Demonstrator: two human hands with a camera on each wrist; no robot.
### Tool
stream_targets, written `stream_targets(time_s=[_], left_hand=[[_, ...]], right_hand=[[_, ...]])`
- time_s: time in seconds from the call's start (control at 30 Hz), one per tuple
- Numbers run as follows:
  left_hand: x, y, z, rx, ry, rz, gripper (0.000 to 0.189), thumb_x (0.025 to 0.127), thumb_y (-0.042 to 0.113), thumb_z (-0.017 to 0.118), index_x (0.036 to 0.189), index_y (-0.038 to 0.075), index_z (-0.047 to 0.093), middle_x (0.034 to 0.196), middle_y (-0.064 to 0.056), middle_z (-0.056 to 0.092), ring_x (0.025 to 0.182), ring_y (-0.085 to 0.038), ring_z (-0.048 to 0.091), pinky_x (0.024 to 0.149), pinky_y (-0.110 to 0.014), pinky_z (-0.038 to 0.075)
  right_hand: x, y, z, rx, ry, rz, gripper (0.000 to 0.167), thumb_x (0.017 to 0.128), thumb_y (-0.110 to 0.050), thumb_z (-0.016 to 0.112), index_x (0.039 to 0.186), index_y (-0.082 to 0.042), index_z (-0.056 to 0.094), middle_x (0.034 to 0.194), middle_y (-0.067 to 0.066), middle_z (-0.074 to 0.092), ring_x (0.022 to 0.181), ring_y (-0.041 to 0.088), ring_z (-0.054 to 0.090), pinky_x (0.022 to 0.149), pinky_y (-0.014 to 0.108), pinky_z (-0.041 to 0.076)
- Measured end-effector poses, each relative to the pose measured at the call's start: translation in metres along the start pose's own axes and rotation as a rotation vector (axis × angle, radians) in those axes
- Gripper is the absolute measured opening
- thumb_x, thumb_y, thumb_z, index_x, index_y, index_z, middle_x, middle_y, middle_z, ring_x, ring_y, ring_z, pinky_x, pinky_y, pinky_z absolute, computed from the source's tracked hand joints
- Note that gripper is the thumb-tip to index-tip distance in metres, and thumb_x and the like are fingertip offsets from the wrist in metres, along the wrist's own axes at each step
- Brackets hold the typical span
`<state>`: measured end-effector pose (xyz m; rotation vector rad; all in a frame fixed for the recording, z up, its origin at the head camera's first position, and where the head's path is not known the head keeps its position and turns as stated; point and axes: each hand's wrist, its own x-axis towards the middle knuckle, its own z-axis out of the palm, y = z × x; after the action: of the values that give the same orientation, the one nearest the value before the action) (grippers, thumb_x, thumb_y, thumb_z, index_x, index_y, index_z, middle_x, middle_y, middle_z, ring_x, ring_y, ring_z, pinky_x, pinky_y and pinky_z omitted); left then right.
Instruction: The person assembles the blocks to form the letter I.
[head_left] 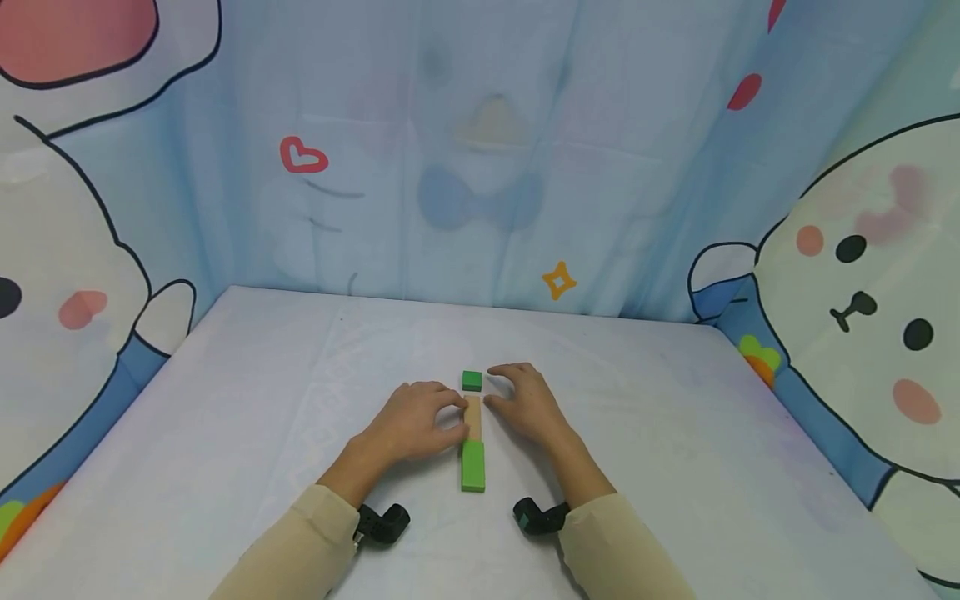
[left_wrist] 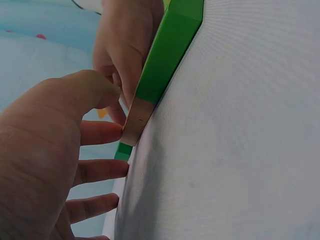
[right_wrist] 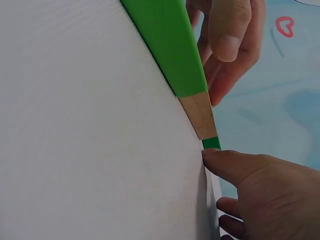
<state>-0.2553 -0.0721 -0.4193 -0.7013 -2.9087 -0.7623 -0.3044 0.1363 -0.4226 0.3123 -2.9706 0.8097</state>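
Three blocks stand in a line on the white-covered table: a light green block (head_left: 473, 468) nearest me, a plain wooden block (head_left: 473, 417) in the middle, and a small dark green block (head_left: 472, 381) at the far end. My left hand (head_left: 420, 421) is at the wooden block's left side; in the left wrist view its index fingertip touches that block, with the thumb off it. To the right of the line, my right hand (head_left: 528, 406) has its thumb and index finger spread apart, near the wooden and small green blocks. Neither hand grips a block.
A white cloth (head_left: 675, 442) covers the table, which ends at a back edge against a blue printed curtain (head_left: 480, 167). Cartoon figures are printed at both sides. Black wrist cameras sit on the left wrist (head_left: 384, 525) and the right wrist (head_left: 540, 517).
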Motion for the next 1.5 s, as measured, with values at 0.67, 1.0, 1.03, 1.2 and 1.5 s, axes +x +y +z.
stream_targets(time_s=[0.67, 1.0, 1.03, 1.2, 1.5], left_hand=[[-0.002, 0.002, 0.002, -0.002, 0.001, -0.011, 0.037, 0.098, 0.038, 0.058, 0.129, 0.023, 0.072, 0.134, -0.006, 0.068, 0.131, -0.031, 0.060, 0.114, -0.057, 0.041], [0.000, 0.001, 0.004, 0.032, 0.023, 0.009, 0.030, 0.105, 0.029, 0.055, 0.129, 0.024, 0.071, 0.135, -0.004, 0.069, 0.132, -0.032, 0.060, 0.115, -0.062, 0.039], [0.000, 0.001, 0.004, 0.035, 0.025, 0.010, 0.029, 0.105, 0.028, 0.054, 0.129, 0.024, 0.070, 0.135, -0.004, 0.069, 0.132, -0.032, 0.060, 0.115, -0.062, 0.038], [0.000, -0.001, 0.005, 0.025, 0.037, 0.010, 0.032, 0.107, 0.024, 0.047, 0.132, 0.024, 0.068, 0.138, -0.003, 0.068, 0.133, -0.030, 0.060, 0.114, -0.059, 0.040], [0.000, 0.000, 0.002, 0.034, 0.033, 0.013, 0.038, 0.107, 0.021, 0.045, 0.141, 0.022, 0.061, 0.142, -0.004, 0.065, 0.135, -0.029, 0.059, 0.114, -0.056, 0.042]], right_hand=[[-0.032, 0.017, -0.019, 0.030, -0.094, -0.008, 0.052, 0.096, -0.019, 0.072, 0.146, -0.013, 0.058, 0.152, 0.018, 0.050, 0.145, 0.040, 0.046, 0.117, 0.059, 0.039], [-0.039, 0.020, -0.020, 0.052, -0.067, -0.017, 0.052, 0.097, -0.020, 0.071, 0.147, -0.010, 0.057, 0.152, 0.019, 0.050, 0.145, 0.040, 0.046, 0.117, 0.058, 0.040], [-0.039, 0.020, -0.020, 0.056, -0.066, -0.015, 0.053, 0.097, -0.021, 0.071, 0.147, -0.010, 0.057, 0.152, 0.019, 0.050, 0.146, 0.040, 0.045, 0.117, 0.058, 0.040], [-0.041, 0.021, -0.020, 0.069, -0.063, 0.000, 0.053, 0.099, -0.024, 0.070, 0.148, -0.010, 0.055, 0.154, 0.019, 0.049, 0.147, 0.040, 0.044, 0.117, 0.059, 0.039], [-0.043, 0.020, -0.021, 0.067, -0.050, -0.013, 0.053, 0.098, -0.024, 0.070, 0.148, -0.011, 0.055, 0.154, 0.018, 0.049, 0.147, 0.040, 0.044, 0.117, 0.059, 0.039]])
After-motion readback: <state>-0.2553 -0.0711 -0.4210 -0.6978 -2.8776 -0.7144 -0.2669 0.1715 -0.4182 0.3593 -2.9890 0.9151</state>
